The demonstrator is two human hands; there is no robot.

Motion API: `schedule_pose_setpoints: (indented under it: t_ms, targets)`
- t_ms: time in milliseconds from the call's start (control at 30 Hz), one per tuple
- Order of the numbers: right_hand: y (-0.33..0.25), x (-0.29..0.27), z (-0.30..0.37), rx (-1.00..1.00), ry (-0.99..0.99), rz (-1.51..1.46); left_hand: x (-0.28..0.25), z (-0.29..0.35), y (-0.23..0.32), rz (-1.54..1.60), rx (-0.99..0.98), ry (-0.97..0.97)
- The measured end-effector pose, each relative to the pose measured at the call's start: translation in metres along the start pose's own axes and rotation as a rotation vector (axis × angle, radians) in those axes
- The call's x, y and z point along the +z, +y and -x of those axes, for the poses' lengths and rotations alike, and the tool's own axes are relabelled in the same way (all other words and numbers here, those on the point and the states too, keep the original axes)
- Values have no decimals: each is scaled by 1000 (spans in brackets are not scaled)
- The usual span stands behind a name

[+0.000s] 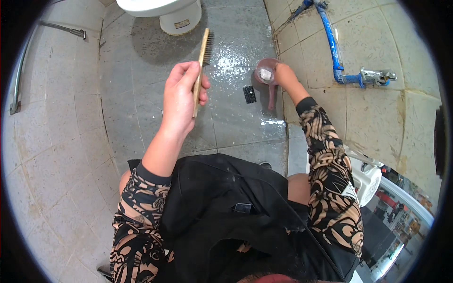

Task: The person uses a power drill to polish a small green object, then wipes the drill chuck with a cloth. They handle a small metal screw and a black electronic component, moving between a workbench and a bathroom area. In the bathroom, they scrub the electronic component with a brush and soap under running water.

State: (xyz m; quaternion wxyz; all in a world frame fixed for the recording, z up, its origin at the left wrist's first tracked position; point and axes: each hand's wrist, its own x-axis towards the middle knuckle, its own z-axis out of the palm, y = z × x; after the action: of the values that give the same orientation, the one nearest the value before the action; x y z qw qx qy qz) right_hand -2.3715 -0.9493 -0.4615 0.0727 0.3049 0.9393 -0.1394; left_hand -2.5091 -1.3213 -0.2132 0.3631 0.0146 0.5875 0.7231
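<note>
My left hand (pixel 181 96) is closed round the wooden handle of a wire brush (pixel 204 47), held up over the wet floor with its dark bristles facing right. On the right, my right hand (pixel 286 78) is closed at the rim of a pinkish plastic water dipper (pixel 271 96), whose handle points back toward me. A whitish object (pixel 265 74) shows inside the dipper; I cannot make out what it is. Just left of the dipper a small black rectangular piece with holes (pixel 249 95) lies on the tiles.
The base of a white toilet (pixel 181 21) stands at the far side. Blue pipes (pixel 334 49) with a metal tap (pixel 376 76) run along the right wall. A white plastic object (pixel 368 184) is beside my right arm. The grey floor tiles (pixel 236 122) shine with water.
</note>
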Motion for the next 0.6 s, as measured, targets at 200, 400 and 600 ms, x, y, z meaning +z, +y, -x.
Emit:
schedule_pose_setpoints:
  t_ms: [200,400,600]
  targets:
    - [7,68,-42,-62,-109,142,3,26,5,-33,-14,55]
    - [3,92,-44,38,-145,170,-5,29,-9,-84,-4,82]
    - [1,88,-43,19,-207,53,-4,30,-18,-136,-5,84]
